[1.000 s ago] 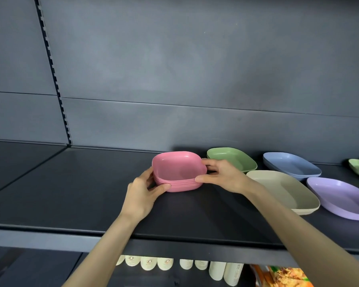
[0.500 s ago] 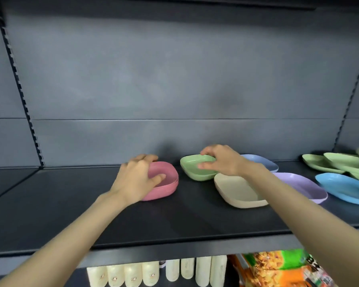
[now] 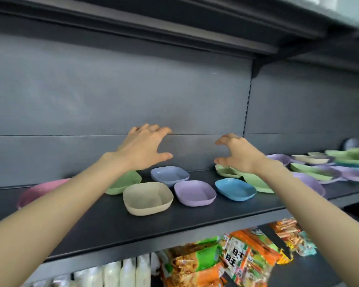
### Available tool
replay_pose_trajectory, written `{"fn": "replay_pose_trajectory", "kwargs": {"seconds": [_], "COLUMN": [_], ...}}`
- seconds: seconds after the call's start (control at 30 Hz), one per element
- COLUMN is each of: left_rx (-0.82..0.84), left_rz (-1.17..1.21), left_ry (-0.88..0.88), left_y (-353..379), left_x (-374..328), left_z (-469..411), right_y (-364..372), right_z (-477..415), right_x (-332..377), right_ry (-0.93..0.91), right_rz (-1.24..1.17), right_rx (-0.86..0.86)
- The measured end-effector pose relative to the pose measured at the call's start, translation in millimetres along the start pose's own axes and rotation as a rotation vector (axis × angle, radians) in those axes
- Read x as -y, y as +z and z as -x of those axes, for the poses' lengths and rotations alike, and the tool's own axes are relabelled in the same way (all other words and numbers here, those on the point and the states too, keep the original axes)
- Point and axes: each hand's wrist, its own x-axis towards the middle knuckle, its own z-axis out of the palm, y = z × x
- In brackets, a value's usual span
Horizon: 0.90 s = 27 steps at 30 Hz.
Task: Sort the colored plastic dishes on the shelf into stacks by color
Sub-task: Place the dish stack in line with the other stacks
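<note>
Pink smooth plastic dish (image 3: 39, 191): far L, part-hidden by forearm. L hand (image 3: 143, 148): fingers spread, empty, above pale-green plastic dish (image 3: 126, 183). Beige rounded-square dish (image 3: 147, 198), periwinkle dish (image 3: 170, 176), lilac dish (image 3: 195, 193), blue dish (image 3: 235, 189): 1 each. R hand (image 3: 238, 154): loosely clawed, empty, over green dishes (image 3: 253, 183). Matte dark shelf (image 3: 112, 222).

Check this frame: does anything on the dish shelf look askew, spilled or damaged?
Nothing looks spilled or broken. The one untidy spot is the heap of dishes at the right end of the shelf: green, purple and beige ones overlap at mixed angles, blurred. The left hand and right hand hold nothing.
</note>
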Motion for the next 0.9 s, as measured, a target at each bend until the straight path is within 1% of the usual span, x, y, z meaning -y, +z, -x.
{"fn": "replay_pose_trajectory", "kwargs": {"seconds": [0.13,0.23,0.37,0.5,0.6,0.9], "left_rx": [-0.011,-0.002,0.025,0.009,0.018,0.082], "left_rz": [0.030,0.040,0.067,0.083,0.113,0.233], "left_ry": [0.003,0.034,0.077,0.107,0.117,0.146], "left_y": [11.2,27.7,39.7,50.2,66.9,149.9], "left_x": [-67.9,-127.9,-182.7,-218.7,-240.8,-290.7], "left_z": [-15.3,-26.7,-45.3,-73.1,-94.3,-154.9], "right_y": [-25.7,-41.9,-55.3,-63.3,-60.3,-35.2], "right_z": [37.5,67.1,90.8,100.5,100.6,78.7], "right_x": [-60.2,-112.4,-168.0,-215.6,-250.3,-345.2], "right_ry": [0.044,0.081,0.122,0.139,0.156,0.168], "right_rz": [0.017,0.053,0.072,0.061,0.060,0.028], "right_rx": [-0.032,-0.015,-0.009,-0.039,-0.030,0.022]}}
